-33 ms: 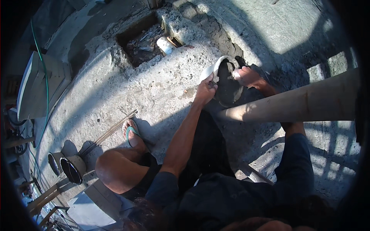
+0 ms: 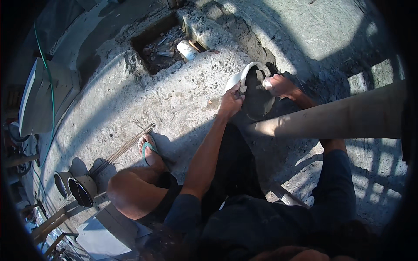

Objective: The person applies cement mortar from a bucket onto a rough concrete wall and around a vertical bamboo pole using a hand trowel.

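Observation:
A round container (image 2: 236, 80) with a pale curved rim stands on the ground in front of me, grey wet-looking mortar (image 2: 257, 102) inside it. My left hand (image 2: 231, 102) is closed on the near left part of its rim, thumb and fingers pinching the edge. On the opposite side, my right hand (image 2: 281, 86) is closed in a fist over the container. Something small and pale shows at its fingers, but I cannot make out what it is. The container's lower right side is in shadow, partly behind a thick post.
The thick round post (image 2: 331, 114) crosses in front of my right forearm. Beyond the container lies a square pit (image 2: 159, 54) holding a white pipe (image 2: 186, 50) and debris. Thin rods (image 2: 124, 150), two buckets (image 2: 82, 191), pale blocks (image 2: 50, 100) and a green hose (image 2: 51, 87) are at left.

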### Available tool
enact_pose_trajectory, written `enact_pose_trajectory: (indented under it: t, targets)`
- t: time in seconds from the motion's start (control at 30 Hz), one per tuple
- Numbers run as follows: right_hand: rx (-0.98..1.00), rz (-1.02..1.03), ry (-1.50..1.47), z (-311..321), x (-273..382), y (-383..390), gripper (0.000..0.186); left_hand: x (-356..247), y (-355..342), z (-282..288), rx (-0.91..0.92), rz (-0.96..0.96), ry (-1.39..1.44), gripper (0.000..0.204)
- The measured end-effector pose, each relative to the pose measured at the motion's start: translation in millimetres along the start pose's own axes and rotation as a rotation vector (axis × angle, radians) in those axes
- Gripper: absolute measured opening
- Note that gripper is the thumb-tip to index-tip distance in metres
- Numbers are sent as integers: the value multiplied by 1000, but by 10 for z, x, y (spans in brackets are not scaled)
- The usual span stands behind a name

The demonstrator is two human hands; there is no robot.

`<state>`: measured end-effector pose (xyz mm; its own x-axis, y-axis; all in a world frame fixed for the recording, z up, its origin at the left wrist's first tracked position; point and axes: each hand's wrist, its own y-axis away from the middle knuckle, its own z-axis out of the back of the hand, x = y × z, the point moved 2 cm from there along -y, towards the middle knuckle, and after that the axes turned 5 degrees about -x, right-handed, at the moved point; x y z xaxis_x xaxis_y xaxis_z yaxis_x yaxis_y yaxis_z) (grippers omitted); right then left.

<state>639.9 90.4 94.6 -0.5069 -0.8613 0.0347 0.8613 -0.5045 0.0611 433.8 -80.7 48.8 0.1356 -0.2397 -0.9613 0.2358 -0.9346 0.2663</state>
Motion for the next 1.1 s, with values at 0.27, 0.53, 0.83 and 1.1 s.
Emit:
enact_pose_trajectory:
  t: [0.27, 0.53, 0.83, 1.1]
  targets:
    - [192, -56, -45, 472, 59, 395, 37, 61, -59, -85, -68, -80, -119, 56]
    - [123, -426, -15, 236, -177, 889, 25, 40, -30, 33, -39, -25, -6, 54]
    - [94, 292, 69, -502, 124, 373, 19, 54, 19, 50, 13, 1, -118, 61]
    - [254, 280, -219, -571, 229, 674, 26, -7, -3, -98, -65, -130, -215, 60]
